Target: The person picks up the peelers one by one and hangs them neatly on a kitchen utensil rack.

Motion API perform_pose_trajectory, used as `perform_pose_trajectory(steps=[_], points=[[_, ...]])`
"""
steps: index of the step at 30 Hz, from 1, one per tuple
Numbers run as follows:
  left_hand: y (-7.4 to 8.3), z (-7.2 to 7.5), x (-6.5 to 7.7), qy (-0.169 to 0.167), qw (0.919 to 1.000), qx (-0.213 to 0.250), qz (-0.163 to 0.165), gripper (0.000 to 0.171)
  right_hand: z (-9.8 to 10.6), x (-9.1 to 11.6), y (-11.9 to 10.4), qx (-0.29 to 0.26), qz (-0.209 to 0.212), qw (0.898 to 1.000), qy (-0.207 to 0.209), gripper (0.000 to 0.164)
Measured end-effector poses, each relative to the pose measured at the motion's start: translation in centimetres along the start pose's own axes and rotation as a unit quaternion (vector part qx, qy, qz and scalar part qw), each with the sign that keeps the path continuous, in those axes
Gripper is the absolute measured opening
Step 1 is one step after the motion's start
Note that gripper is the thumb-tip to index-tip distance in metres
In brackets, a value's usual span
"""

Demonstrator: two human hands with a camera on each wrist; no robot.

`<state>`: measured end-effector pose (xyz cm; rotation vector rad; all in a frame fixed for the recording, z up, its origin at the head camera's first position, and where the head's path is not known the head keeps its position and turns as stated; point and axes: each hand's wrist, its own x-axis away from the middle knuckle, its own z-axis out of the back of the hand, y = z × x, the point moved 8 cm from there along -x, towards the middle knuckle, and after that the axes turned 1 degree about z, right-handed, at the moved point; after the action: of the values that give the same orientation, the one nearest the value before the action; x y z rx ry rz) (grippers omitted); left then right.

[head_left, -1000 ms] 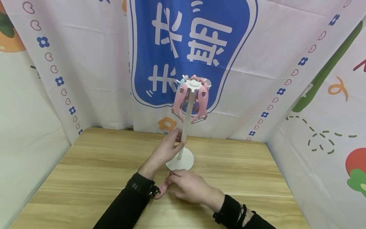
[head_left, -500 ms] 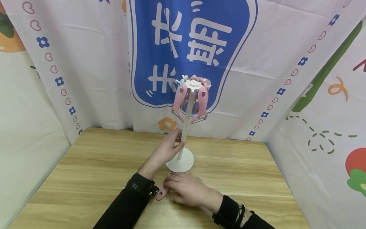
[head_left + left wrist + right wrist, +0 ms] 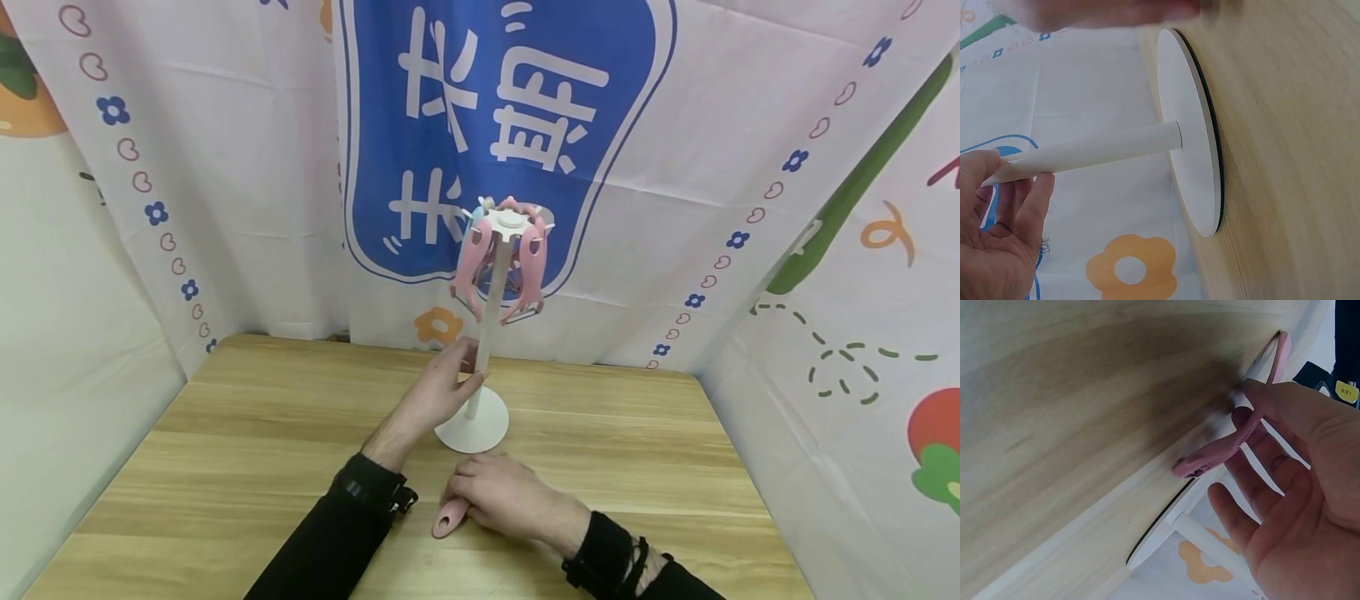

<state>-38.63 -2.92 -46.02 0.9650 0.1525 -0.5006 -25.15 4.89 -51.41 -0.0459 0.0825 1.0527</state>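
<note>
A white stand [image 3: 472,421] with a round base rises from the table, pink peelers [image 3: 533,265] and a pale blue item hanging from hooks at its top. My left hand [image 3: 442,383] holds the pole [image 3: 1097,149] low down, thumb on one side and fingers on the other. In front of the base, my right hand [image 3: 502,496] pinches a pink peeler [image 3: 1222,447] between thumb and fingers, close over the table. Its handle [image 3: 450,518], with a hole in the end, points toward me in the head view; the hand hides its other end there.
The wooden table [image 3: 637,467] ends at a white cloth backdrop [image 3: 285,208] with a blue printed sign [image 3: 502,108]. White printed cloth [image 3: 847,450] also closes in the right side.
My right hand has shifted the peeler, and its handle end now lies further right and nearer me, away from the left cuff. The left hand and stand have stayed still.
</note>
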Motion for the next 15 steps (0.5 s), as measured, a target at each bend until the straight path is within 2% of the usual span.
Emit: perform_pose_trajectory(steps=[6, 15], points=[[0.0, 0.0, 0.0, 0.001, 1.0, 0.001, 0.003, 0.028, -0.1, 0.3, 0.4, -0.023, -0.017, 0.999, -0.02, 0.022], [-0.1, 0.0, -0.1, -0.002, 0.9999, 0.004, 0.012, 0.028, 0.1, 0.8, 1.4, -0.073, -0.056, 0.994, -0.066, 0.024]])
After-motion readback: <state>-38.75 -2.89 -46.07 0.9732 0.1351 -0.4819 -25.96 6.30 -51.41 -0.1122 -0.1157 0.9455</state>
